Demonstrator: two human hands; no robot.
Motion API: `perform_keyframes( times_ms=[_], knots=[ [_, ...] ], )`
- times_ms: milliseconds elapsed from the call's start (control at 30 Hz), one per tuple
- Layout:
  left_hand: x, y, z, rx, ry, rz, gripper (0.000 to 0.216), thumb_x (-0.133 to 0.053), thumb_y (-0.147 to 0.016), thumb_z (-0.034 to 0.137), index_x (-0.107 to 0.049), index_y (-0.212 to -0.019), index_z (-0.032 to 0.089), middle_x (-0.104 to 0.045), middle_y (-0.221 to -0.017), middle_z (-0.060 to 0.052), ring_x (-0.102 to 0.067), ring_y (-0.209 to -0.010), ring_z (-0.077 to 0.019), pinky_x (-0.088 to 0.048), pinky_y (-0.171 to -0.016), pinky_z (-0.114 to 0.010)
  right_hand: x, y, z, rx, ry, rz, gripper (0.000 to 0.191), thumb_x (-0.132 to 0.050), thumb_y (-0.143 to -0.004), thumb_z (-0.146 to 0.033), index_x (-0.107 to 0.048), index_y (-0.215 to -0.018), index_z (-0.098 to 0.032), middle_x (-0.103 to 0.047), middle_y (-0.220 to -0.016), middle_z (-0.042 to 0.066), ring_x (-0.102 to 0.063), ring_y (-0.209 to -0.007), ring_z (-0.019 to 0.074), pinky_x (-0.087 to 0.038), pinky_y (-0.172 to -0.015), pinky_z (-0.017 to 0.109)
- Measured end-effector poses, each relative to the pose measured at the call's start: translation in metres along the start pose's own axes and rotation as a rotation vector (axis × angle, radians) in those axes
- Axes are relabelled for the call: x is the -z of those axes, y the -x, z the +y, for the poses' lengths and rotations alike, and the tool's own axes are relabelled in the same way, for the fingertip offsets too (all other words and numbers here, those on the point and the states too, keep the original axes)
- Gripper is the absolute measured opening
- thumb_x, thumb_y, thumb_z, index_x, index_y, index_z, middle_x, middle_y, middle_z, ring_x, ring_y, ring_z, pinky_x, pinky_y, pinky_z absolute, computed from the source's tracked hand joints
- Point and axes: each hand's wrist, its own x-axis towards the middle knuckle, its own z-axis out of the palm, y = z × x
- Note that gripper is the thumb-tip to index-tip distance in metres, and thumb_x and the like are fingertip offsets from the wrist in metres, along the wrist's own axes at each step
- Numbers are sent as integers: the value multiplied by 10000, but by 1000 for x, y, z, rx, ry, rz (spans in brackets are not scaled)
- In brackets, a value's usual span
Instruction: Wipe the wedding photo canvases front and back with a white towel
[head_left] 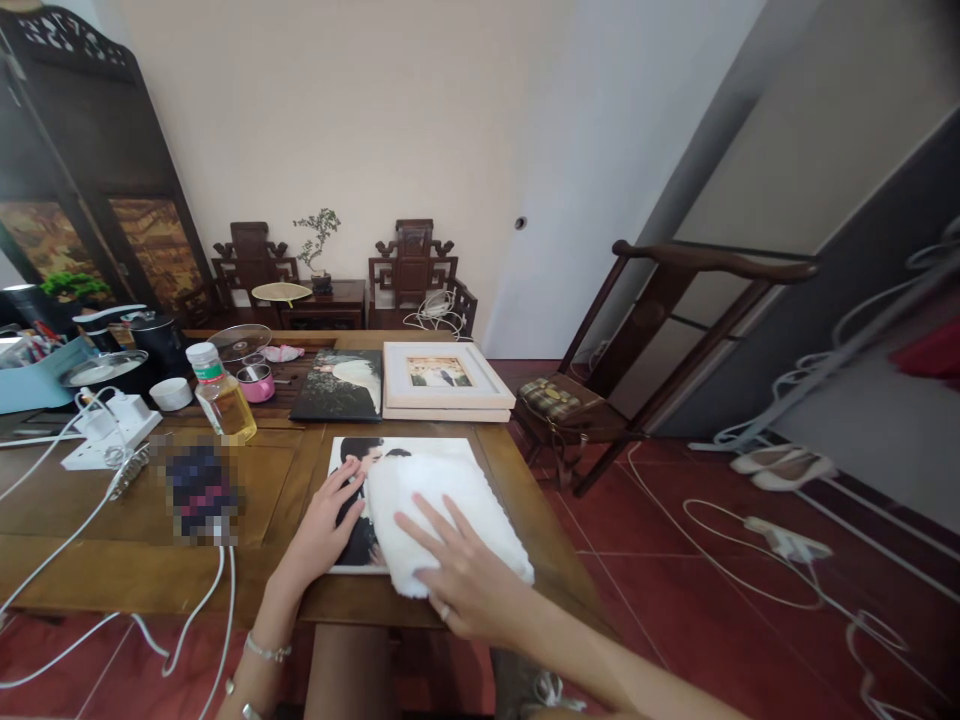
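Note:
A flat photo panel [349, 548] with a white border lies on the wooden table in front of me. My left hand [334, 515] rests on its left part, fingers spread out. Over the panel's right part lies a folded white towel [480, 500], which hides much of the picture and reaches past the right edge. My right hand [454, 560] presses flat on this towel with its fingers apart. Just beyond the panel lie a dark photo panel [319, 390] and a stack of white picture frames [487, 385].
On the table's left stand an oil bottle [229, 400], a pink cup [256, 383], a white bowl [172, 394] and a power strip [112, 435] with cables. A blurred-out device [201, 490] lies nearer. A wooden chair [630, 350] holding a plaid bag [551, 398] is at right.

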Motion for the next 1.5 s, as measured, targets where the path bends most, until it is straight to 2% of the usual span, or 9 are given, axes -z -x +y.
perform_keyframes(
  times_ms=[167, 433, 567, 800, 933, 1100, 1200, 1367, 1500],
  knots=[
    [0, 0, 0, 12, 8, 4, 386, -425, -902, 300, -498, -1274, 226, -404, -1414, -88, -317, -1335, -219, -268, -1096, -459, 2, -2, 14, -17, -23, 5, 233, -496, -784, -196, -660, -949, -212, -269, -1478, 43, -94, -1369, 333, -88, -1065, 615],
    [2, 0, 4, 49, 1, -37, 396, -406, -911, 297, -472, -1296, 236, -392, -1423, -77, -311, -1338, -210, -254, -1102, -450, 10, -72, 63, -246, 31, 52, 362, -455, -774, -112, -589, -1106, -161, -353, -1431, 113, -175, -1346, 351, -177, -1022, 631],
    [2, 0, 3, 36, 29, -27, 389, -369, -926, 287, -465, -1299, 232, -396, -1421, -73, -308, -1339, -198, -254, -1104, -450, 11, -65, 38, -178, 20, 22, 355, -462, -798, -160, -583, -1131, -150, -345, -1431, 138, -168, -1342, 376, -164, -1027, 635],
    [2, 1, 3, 38, 29, -8, 388, -377, -916, 273, -476, -1290, 235, -403, -1417, -74, -328, -1329, -208, -265, -1099, -462, 30, 3, -14, 63, -137, -144, 337, -499, -775, -189, -630, -1084, -221, -356, -1434, 83, -191, -1343, 359, -197, -1046, 605],
    [1, 2, 2, 32, 28, -1, 390, -377, -915, 269, -472, -1292, 252, -399, -1420, -64, -321, -1333, -209, -265, -1097, -467, 33, 6, 10, 39, -153, -92, 336, -494, -738, -139, -640, -1027, -230, -408, -1406, 42, -240, -1342, 284, -204, -1074, 540],
    [1, 1, 4, 59, 38, -24, 384, -379, -916, 287, -482, -1285, 256, -393, -1425, -52, -315, -1336, -205, -252, -1105, -452, 19, -34, 57, -165, -47, 35, 327, -453, -752, -98, -612, -1029, -172, -394, -1410, 98, -216, -1347, 298, -194, -1052, 577],
    [4, -1, 9, 100, 94, 13, 399, -375, -919, 319, -471, -1297, 232, -416, -1410, -58, -346, -1320, -201, -255, -1107, -422, 13, -59, 57, -224, -17, 62, 348, -442, -760, -91, -594, -1066, -157, -386, -1411, 122, -190, -1349, 328, -192, -1028, 615],
    [12, -4, 18, 150, 261, 244, 435, -331, -933, 355, -431, -1326, 199, -426, -1404, -60, -363, -1307, -196, -257, -1108, -382, 13, -62, 17, 77, -100, -29, 341, -502, -742, -170, -624, -1060, -199, -352, -1437, 80, -115, -1366, 331, -106, -1047, 622],
    [11, -5, 19, 164, 269, 286, 428, -299, -942, 343, -464, -1300, 176, -454, -1382, -69, -388, -1292, -189, -276, -1099, -368, 14, -31, 0, 326, -179, -65, 306, -519, -709, -177, -658, -977, -229, -373, -1429, 4, -116, -1375, 272, -63, -1098, 546]
  ],
)
